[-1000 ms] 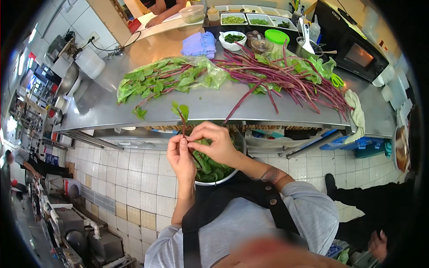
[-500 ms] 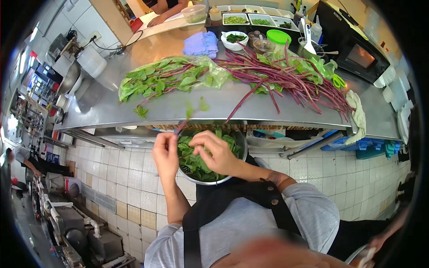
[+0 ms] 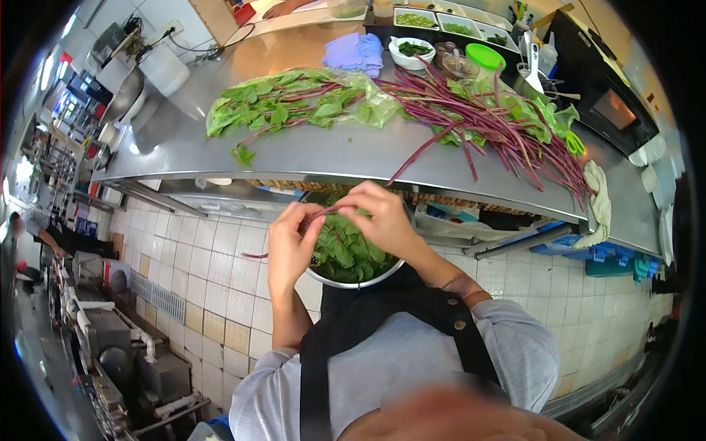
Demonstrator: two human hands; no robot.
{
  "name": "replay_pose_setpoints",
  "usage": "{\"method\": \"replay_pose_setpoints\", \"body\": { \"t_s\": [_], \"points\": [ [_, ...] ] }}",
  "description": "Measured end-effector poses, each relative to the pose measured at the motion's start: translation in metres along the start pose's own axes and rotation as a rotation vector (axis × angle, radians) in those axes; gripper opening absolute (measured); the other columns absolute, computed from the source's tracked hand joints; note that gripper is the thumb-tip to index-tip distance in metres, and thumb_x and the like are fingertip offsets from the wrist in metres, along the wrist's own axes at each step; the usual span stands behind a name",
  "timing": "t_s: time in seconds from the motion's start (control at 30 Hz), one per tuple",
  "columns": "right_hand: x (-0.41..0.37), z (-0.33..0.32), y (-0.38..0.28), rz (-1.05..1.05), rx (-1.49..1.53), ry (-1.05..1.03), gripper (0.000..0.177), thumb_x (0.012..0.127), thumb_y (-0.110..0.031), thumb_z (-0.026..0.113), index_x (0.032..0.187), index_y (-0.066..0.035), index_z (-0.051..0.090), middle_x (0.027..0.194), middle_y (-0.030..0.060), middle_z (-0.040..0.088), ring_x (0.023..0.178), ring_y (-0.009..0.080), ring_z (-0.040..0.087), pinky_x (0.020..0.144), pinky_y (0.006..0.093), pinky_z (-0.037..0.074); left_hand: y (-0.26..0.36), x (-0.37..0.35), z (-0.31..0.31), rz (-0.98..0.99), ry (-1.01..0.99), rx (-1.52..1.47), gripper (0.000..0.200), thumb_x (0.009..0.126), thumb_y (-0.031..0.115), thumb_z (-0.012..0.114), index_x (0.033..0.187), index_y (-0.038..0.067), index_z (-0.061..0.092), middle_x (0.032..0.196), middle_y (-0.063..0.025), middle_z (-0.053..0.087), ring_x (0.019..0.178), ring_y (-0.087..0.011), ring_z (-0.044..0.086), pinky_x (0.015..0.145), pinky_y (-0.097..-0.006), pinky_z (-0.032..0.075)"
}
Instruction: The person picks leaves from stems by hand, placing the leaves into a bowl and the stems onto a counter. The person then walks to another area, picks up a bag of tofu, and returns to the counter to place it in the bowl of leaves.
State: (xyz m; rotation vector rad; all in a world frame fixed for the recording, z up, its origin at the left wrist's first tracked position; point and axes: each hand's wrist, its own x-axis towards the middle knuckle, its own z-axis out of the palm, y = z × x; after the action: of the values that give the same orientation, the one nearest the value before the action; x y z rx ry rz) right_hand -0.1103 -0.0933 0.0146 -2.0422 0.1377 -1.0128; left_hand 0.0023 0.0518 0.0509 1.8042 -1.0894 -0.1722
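A thin purple stem [image 3: 255, 256] runs through the fingers of my left hand [image 3: 292, 239], which is closed on it above the bowl's left side. My right hand [image 3: 379, 218] pinches the same stem further right, over the bowl. Below both hands, a metal bowl [image 3: 360, 284] holds many loose green leaves [image 3: 349, 253]. On the steel counter [image 3: 323, 156] lie leafy greens [image 3: 272, 110], partly in a clear plastic bag, and to their right a long pile of purple stems [image 3: 478, 121].
A blue cloth [image 3: 354, 54], a white bowl of greens [image 3: 411, 53] and a green lid [image 3: 485, 56] stand at the counter's back. A black microwave [image 3: 610, 95] is at the right. Another person [image 3: 40, 228] is at far left.
Both hands have come closer together, with the stem now stretched between them. The view has shifted slightly. Loose leaf pieces seen near the counter edge no longer show there.
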Motion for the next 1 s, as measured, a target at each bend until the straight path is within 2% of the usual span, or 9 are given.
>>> {"method": "replay_pose_setpoints", "body": {
  "t_s": [0.13, 0.3, 0.4, 0.43, 0.57, 0.67, 0.77, 0.87, 1.0],
  "points": [
    [0.012, -0.018, -0.012, 0.016, 0.085, 0.145, 0.008, 0.082, -0.002, 0.068, 0.089, 0.0, 0.069, 0.085, 0.0086, 0.064, 0.075, 0.0169, 0.063, 0.066, 0.0275, 0.049, 0.0, 0.002, 0.002, 0.169, -0.035, -0.009, 0.007, 0.085, 0.002, 0.063, 0.09, -0.003, 0.066, 0.074, -0.0116, 0.06, 0.064, -0.0224, 0.058, 0.06, -0.0305, 0.046],
    [0.018, -0.028, -0.02, 0.07, 0.352, 0.244, 0.015, 0.093, -0.008, 0.057, 0.087, 0.003, 0.065, 0.08, 0.004, 0.06, 0.067, 0.0068, 0.052, 0.059, 0.0207, 0.041, 0.011, -0.008, 0.03, 0.1, -0.315, -0.128, 0.013, 0.089, 0.007, 0.058, 0.096, -0.001, 0.066, 0.078, -0.013, 0.06, 0.071, -0.0257, 0.06, 0.065, -0.0338, 0.047],
    [0.011, -0.036, -0.009, 0.343, 0.721, 0.372, 0.009, 0.089, -0.002, 0.06, 0.088, 0.002, 0.067, 0.083, 0.0065, 0.064, 0.072, 0.0133, 0.06, 0.066, 0.0243, 0.047, 0.004, -0.011, 0.039, 0.167, -0.429, -0.022, 0.015, 0.09, 0.007, 0.056, 0.096, -0.002, 0.066, 0.078, -0.0131, 0.059, 0.072, -0.0259, 0.06, 0.065, -0.0345, 0.046],
    [0.014, -0.042, -0.006, 0.251, 0.719, 0.362, 0.01, 0.089, -0.004, 0.059, 0.092, 0.002, 0.067, 0.082, 0.0058, 0.063, 0.074, 0.0127, 0.059, 0.066, 0.0243, 0.046, -0.003, -0.013, 0.039, 0.162, -0.429, -0.027, 0.015, 0.09, 0.009, 0.057, 0.096, -0.002, 0.066, 0.077, -0.0143, 0.057, 0.07, -0.0284, 0.058, 0.064, -0.0356, 0.045],
    [0.018, -0.047, -0.01, 0.042, 0.202, 0.102, 0.015, 0.089, -0.008, 0.061, 0.1, 0.001, 0.067, 0.084, 0.0086, 0.063, 0.077, 0.0173, 0.06, 0.07, 0.0279, 0.047, -0.026, -0.011, 0.008, -0.009, -0.221, -0.03, 0.017, 0.093, 0.01, 0.055, 0.095, 0.0, 0.067, 0.081, -0.0124, 0.062, 0.074, -0.0208, 0.061, 0.069, -0.0316, 0.047],
    [0.003, -0.028, 0.002, 0.249, 0.101, -0.285, 0.028, 0.086, -0.011, 0.065, 0.112, -0.001, 0.064, 0.104, 0.0168, 0.064, 0.098, 0.0257, 0.062, 0.084, 0.0331, 0.049, -0.034, -0.008, -0.012, -0.078, 0.058, -0.084, 0.021, 0.096, 0.013, 0.051, 0.098, -0.002, 0.067, 0.085, -0.0109, 0.064, 0.08, -0.0187, 0.061, 0.073, -0.0305, 0.047],
    [-0.021, -0.01, 0.024, 0.159, -0.135, -0.465, 0.047, 0.084, -0.018, 0.068, 0.127, -0.003, 0.055, 0.123, 0.0235, 0.057, 0.115, 0.0377, 0.056, 0.097, 0.0403, 0.045, -0.026, -0.008, -0.019, -0.054, 0.207, -0.15, 0.026, 0.098, 0.016, 0.049, 0.101, -0.002, 0.067, 0.091, -0.0091, 0.065, 0.088, -0.0179, 0.061, 0.079, -0.0309, 0.047],
    [-0.014, -0.012, 0.016, 0.141, -0.007, -0.584, 0.061, 0.084, -0.028, 0.068, 0.135, -0.005, 0.046, 0.137, 0.0257, 0.045, 0.122, 0.0402, 0.049, 0.102, 0.0439, 0.042, -0.029, -0.011, -0.002, 0.066, 0.111, -0.236, 0.03, 0.101, 0.018, 0.043, 0.105, -0.002, 0.065, 0.097, -0.0081, 0.065, 0.095, -0.0161, 0.06, 0.087, -0.0299, 0.047],
    [-0.006, -0.017, -0.009, 0.091, 0.27, -0.7, 0.044, 0.088, -0.019, 0.063, 0.127, -0.001, 0.052, 0.116, 0.0211, 0.061, 0.107, 0.0356, 0.06, 0.091, 0.0405, 0.048, -0.023, -0.015, 0.036, 0.186, 0.137, -0.517, 0.032, 0.101, 0.016, 0.04, 0.109, -0.006, 0.061, 0.112, -0.0156, 0.059, 0.103, -0.0231, 0.059, 0.092, -0.0358, 0.047]
  ]
}}
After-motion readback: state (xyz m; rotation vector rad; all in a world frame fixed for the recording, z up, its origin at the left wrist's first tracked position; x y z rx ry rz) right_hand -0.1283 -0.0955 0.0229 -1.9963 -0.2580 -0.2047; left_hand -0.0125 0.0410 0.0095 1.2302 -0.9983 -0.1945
